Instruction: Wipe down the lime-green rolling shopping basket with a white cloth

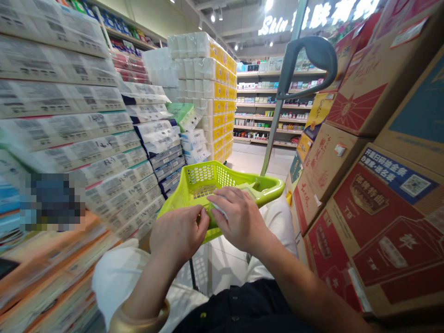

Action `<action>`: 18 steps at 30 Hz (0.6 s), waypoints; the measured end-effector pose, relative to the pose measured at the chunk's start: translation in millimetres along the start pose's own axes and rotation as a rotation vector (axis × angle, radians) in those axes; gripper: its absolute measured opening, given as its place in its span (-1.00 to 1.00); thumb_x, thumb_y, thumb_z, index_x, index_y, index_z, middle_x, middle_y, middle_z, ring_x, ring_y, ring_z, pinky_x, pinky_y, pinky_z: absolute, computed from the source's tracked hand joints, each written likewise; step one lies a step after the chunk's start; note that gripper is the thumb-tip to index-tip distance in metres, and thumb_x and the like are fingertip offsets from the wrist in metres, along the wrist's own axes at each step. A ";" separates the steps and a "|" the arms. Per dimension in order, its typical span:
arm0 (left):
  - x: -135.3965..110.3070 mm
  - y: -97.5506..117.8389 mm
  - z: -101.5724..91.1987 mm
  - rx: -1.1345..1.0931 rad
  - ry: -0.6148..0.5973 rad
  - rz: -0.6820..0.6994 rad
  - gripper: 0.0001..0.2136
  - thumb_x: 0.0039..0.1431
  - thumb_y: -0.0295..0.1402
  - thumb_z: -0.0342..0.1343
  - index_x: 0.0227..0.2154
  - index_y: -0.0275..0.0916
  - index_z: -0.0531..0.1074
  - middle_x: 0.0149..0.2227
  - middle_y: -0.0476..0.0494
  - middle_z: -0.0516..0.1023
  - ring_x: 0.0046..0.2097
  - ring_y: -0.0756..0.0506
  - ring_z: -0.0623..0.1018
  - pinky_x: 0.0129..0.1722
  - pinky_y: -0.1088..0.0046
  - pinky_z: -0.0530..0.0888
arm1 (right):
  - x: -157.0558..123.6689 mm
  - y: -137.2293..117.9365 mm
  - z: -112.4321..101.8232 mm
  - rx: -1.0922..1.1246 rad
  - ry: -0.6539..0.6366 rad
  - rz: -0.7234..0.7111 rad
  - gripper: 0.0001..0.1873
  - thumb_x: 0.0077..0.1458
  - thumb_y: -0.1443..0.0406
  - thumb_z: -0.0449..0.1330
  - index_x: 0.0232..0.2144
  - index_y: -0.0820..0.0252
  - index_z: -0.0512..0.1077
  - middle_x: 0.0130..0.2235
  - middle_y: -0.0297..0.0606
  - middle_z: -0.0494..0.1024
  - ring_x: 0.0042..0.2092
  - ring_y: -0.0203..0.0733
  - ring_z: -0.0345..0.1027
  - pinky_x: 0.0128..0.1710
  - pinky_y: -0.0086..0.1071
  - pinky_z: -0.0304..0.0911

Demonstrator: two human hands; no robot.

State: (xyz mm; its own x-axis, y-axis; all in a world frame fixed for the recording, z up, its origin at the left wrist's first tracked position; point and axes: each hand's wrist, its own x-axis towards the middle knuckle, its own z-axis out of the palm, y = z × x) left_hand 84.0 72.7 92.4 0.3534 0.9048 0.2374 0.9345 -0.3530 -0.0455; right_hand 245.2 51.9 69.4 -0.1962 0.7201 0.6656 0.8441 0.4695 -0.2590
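Note:
A lime-green plastic shopping basket (201,178) with perforated walls is directly in front of me, between my knees. My left hand (180,231) is closed at its near rim, the thumb bent against the curled fingers. My right hand (239,215) lies over the same rim, just right of the left hand. Under its bent fingers shows a thin white wipe (219,206), mostly hidden by the hand. A grey pole (272,134) with a grey loop handle (307,64) rises from the basket's right side.
Stacks of wrapped paper packs (62,97) line the left, with yellow and white tissue packs (222,88) beyond. Red and brown cartons (367,199) are piled close on the right. Shelves of goods (267,106) stand at the back, past a pale tiled floor (248,155).

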 end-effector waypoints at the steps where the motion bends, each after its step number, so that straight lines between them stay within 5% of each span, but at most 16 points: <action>1: -0.1 -0.2 -0.1 0.000 0.000 0.000 -0.58 0.30 -0.20 -0.23 -0.44 -0.15 0.52 -0.38 -0.16 0.63 -0.35 -0.18 0.56 -0.46 0.35 0.15 | -0.2 2.2 1.0 -0.009 0.017 0.017 -0.70 0.24 0.33 0.12 -0.02 0.09 0.50 0.02 -0.18 0.56 0.09 -0.05 0.35 0.11 -0.12 0.25; 6: -0.6 0.5 -0.9 0.008 -0.003 -0.005 -0.59 0.30 -0.20 -0.22 -0.44 -0.14 0.52 -0.38 -0.15 0.63 -0.35 -0.17 0.56 -0.47 0.36 0.14 | -2.1 22.2 -0.5 -0.122 0.094 0.169 -0.63 0.19 0.42 0.09 0.02 0.15 0.49 0.11 -0.09 0.49 0.24 0.10 0.20 0.22 0.05 0.15; 13: -0.6 -1.5 0.5 0.023 0.007 0.007 -0.56 0.32 -0.18 -0.27 -0.43 -0.14 0.51 -0.42 -0.16 0.61 -0.36 -0.19 0.55 -0.47 0.34 0.11 | -0.9 13.4 -7.4 0.028 -0.006 0.012 -0.72 0.27 0.32 0.09 -0.01 0.14 0.49 0.00 -0.17 0.57 0.07 -0.08 0.40 0.13 -0.14 0.26; 18: -0.3 -2.5 0.2 0.018 0.004 0.006 -0.57 0.31 -0.19 -0.26 -0.46 -0.15 0.49 -0.42 -0.16 0.61 -0.36 -0.19 0.55 -0.47 0.34 0.11 | -2.6 30.0 -8.8 -0.022 0.072 0.122 -0.70 0.23 0.39 0.08 -0.04 0.16 0.50 -0.03 -0.14 0.59 0.06 -0.05 0.41 0.12 -0.11 0.27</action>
State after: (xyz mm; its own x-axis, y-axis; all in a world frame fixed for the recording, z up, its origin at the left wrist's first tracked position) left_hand 81.5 73.3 92.2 0.3587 0.9019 0.2406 0.9331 -0.3540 -0.0639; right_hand 275.4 59.7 66.0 -0.0561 0.7321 0.6789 0.8704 0.3690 -0.3261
